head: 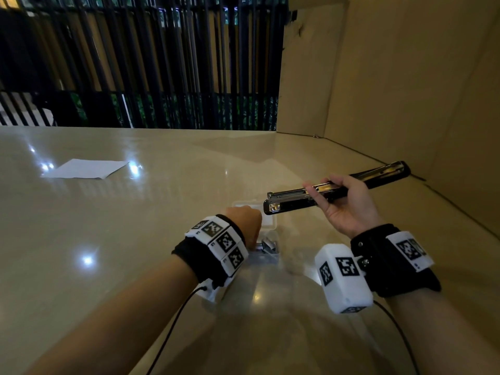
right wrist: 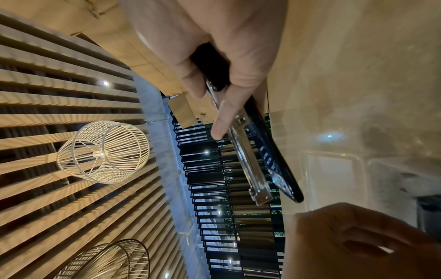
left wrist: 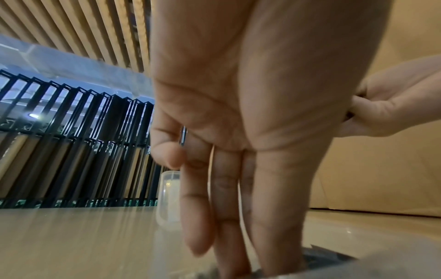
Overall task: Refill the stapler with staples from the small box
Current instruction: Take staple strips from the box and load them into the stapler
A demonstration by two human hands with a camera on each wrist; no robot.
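Stapler (head: pixel 331 191): long, black, glossy body swung open flat, chrome staple channel exposed along the top; held in the air above the table, nose just over the small box.
Right hand (head: pixel 349 209): palm up, fingers curled round the stapler's middle, index finger (right wrist: pixel 223 120) lying along the chrome rail.
Small box (head: pixel 266 240): clear plastic, rounded corners, lid hinged open flat; below the stapler's nose, on the table.
Staples (head: pixel 267 246): grey metal strips heaped inside the box.
Left hand (head: pixel 244 220): below the stapler's nose, fingers reaching straight down into the box, thumb (left wrist: pixel 167 151) pressed to the forefinger on something thin and shiny, too small to name.
Table (head: pixel 135 212): beige, polished, reflective.
Paper sheet (head: pixel 86 169): white, flat, far left of the stapler.
Cardboard wall (head: pixel 405 77): brown, upright, behind the stapler.
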